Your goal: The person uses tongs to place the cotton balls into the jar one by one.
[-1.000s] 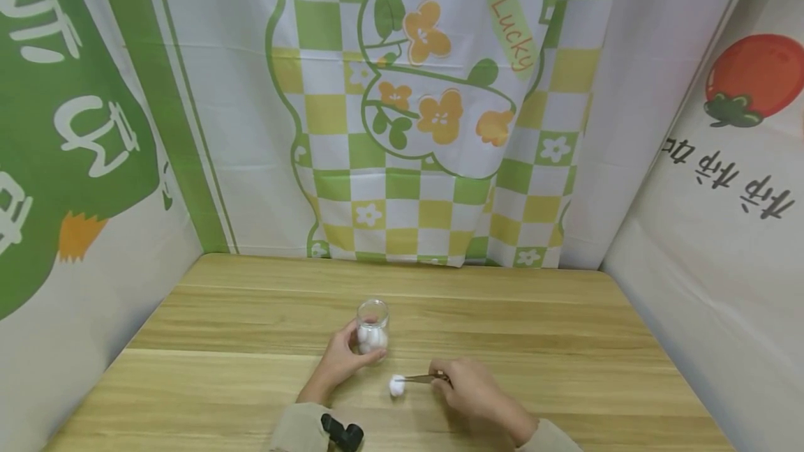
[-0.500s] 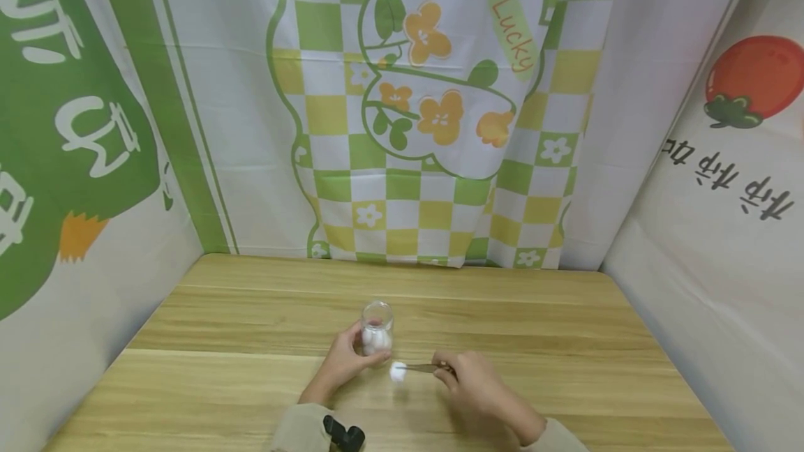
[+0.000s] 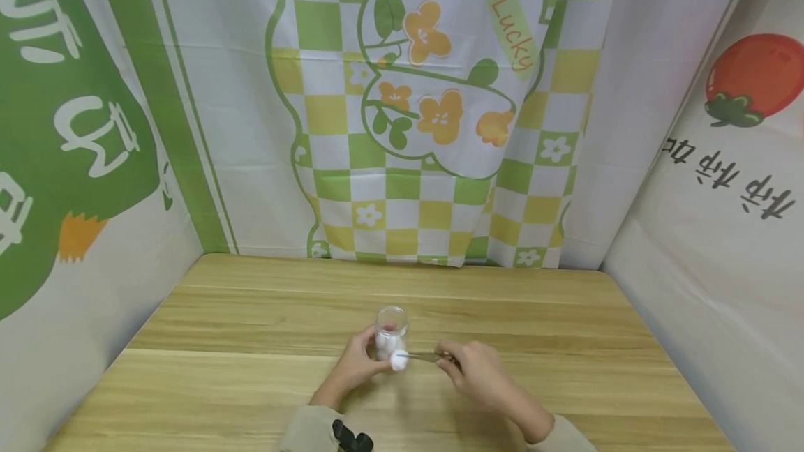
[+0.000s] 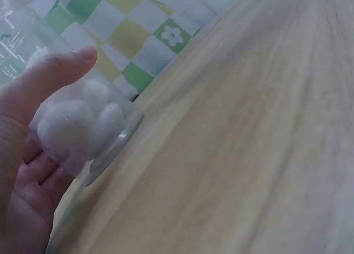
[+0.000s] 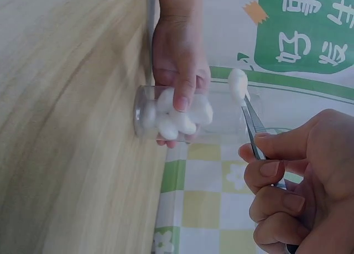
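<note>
My left hand [image 3: 354, 365] grips a clear jar [image 3: 392, 314] from its left side, the thumb across the front of the wall. Inside lie several white cotton balls [image 4: 66, 127], filling the lower part. My right hand [image 3: 480, 372] pinches metal tweezers [image 5: 253, 121] between thumb and fingers. Their tips hold one cotton ball [image 5: 238, 87] up near the jar's mouth in the right wrist view. From the head view, that ball overlaps the jar's front, close to my left thumb. Part of the jar's rim is cut off in the left wrist view.
A wood-grain table [image 3: 264, 312] lies under both hands. Behind it hangs a green and yellow checkered cloth [image 3: 402, 215], with printed fabric walls on either side. A black device [image 3: 352, 436] sits on the left sleeve.
The jar and left hand have shifted right and a little nearer. The tweezers have lifted the cotton ball up from lower in the head view toward the jar.
</note>
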A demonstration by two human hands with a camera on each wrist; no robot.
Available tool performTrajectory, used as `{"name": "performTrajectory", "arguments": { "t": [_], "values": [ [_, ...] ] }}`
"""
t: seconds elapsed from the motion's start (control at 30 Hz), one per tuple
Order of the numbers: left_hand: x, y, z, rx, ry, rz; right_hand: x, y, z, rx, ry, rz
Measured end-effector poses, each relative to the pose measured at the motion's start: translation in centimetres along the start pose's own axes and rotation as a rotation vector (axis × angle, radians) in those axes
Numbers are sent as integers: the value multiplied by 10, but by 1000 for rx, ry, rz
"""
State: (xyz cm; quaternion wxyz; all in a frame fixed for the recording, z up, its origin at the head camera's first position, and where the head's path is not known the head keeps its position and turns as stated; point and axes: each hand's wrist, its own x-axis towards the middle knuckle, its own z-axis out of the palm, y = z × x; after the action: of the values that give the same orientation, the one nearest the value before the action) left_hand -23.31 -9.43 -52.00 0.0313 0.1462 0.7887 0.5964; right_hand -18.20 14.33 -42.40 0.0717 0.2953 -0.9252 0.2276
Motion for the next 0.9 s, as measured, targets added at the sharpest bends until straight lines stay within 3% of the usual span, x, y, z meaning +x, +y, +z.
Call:
{"name": "performTrajectory", "arguments": {
  "t": [0.5,0.9],
  "values": [
    [1,-2,2,-44,-49,5,6,0,-10,25,31,-30],
    [2,-3,3,-42,-30,-5,13,-3,-15,10,59,2]
  ]
}}
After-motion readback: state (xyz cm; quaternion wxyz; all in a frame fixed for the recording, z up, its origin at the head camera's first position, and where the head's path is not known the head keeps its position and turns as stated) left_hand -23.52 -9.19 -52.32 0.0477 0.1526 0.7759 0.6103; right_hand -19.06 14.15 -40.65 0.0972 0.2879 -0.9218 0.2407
